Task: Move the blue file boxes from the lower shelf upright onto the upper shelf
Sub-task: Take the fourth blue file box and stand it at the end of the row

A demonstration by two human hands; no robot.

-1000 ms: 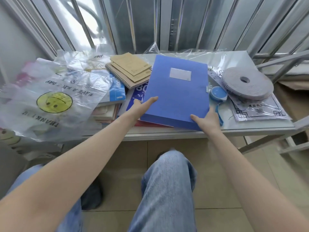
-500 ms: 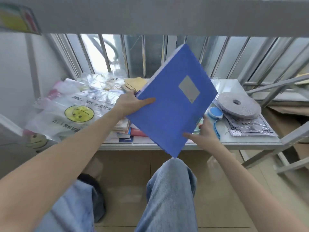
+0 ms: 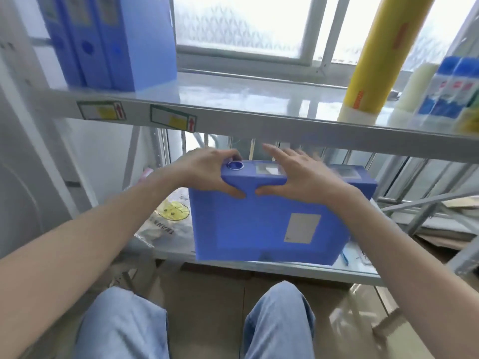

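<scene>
A blue file box (image 3: 259, 224) hangs in the air in front of the lower shelf (image 3: 285, 268), its spine with a finger hole turned up and its white label facing me. My left hand (image 3: 207, 172) grips the spine's left end. My right hand (image 3: 298, 174) lies over the spine to the right, thumb pressed on the front face. Three blue file boxes (image 3: 114, 40) stand upright at the left end of the upper shelf (image 3: 246, 115), which sits just above my hands.
On the upper shelf's right side stand a tall yellow roll (image 3: 375, 55), a pale roll and blue-and-white bottles (image 3: 451, 86). A smiley-face plastic bag (image 3: 168, 218) lies on the lower shelf's left. My knees are below, and a window is behind.
The box went from lying flat on the lower shelf to being tilted, then lifted with its spine up. My view has risen and the upper shelf has come into sight.
</scene>
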